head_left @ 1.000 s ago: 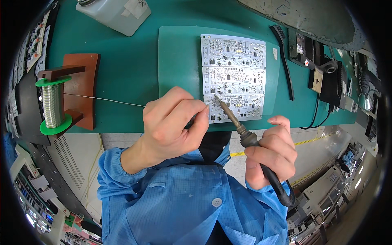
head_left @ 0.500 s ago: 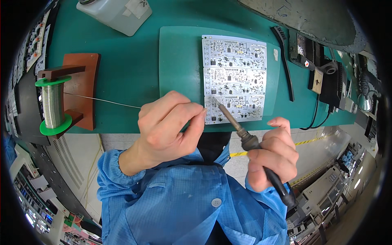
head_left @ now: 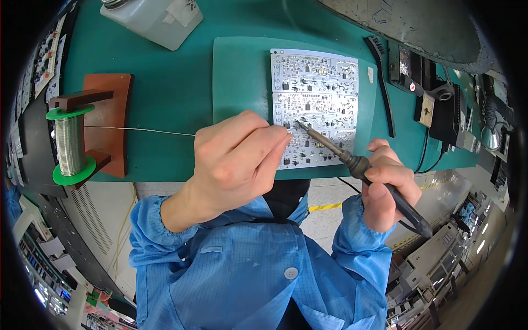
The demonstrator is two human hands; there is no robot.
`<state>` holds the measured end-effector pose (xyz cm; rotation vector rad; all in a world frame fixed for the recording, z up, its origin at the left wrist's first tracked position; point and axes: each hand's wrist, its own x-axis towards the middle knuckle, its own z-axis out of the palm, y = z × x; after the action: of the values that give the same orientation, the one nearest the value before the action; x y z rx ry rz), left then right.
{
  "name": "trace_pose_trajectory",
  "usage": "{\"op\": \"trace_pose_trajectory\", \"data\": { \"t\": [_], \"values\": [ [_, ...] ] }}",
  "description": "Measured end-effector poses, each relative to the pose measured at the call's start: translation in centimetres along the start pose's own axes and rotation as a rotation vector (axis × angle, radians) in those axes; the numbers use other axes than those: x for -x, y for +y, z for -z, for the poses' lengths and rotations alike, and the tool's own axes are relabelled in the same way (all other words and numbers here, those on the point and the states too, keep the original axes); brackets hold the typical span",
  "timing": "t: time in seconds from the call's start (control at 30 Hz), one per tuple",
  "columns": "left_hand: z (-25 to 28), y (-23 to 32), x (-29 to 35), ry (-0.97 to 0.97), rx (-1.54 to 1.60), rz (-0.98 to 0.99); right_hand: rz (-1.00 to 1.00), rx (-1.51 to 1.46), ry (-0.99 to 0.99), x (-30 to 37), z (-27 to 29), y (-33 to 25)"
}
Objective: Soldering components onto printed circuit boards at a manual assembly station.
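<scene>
My right hand (head_left: 388, 190) grips the rigid soldering iron (head_left: 352, 159) by its dark handle, tip on the thin, fragile circuit board (head_left: 316, 104) mid-mat (head_left: 242, 71), while my left hand (head_left: 236, 159) apparently pinches the soft solder wire (head_left: 137, 130) near the board's left edge.

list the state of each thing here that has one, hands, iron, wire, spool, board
left hand: fingers pinched on the solder wire, at the board's left edge
right hand: closed round the soldering iron's handle
soldering iron: held tilted, tip down on the board
solder wire: drawn out straight from spool to left hand
solder spool: upright on its wooden stand, partly wound
circuit board: lying flat on the green mat
</scene>
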<state>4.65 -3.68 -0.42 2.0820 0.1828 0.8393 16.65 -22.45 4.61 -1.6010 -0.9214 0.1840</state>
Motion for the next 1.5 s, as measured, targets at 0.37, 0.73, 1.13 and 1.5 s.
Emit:
{"op": "trace_pose_trajectory", "data": {
  "t": [0.37,0.73,1.13,1.5],
  "values": [
    [0.2,0.1,-0.2,-0.049,-0.012,0.020,-0.042,-0.069,-0.011,-1.0,0.2,0.6],
    [0.7,0.0,-0.1,0.022,0.008,0.022,0.022,-0.028,-0.070,-1.5,-0.2,0.4],
    [0.6,-0.2,-0.8,0.024,-0.040,-0.012,0.022,-0.042,0.007,-1.2,-0.1,0.3],
    [0.1,-0.3,-0.8,0.009,-0.034,-0.023,0.010,-0.066,-0.024,-1.2,-0.3,0.8]
  ]
}}
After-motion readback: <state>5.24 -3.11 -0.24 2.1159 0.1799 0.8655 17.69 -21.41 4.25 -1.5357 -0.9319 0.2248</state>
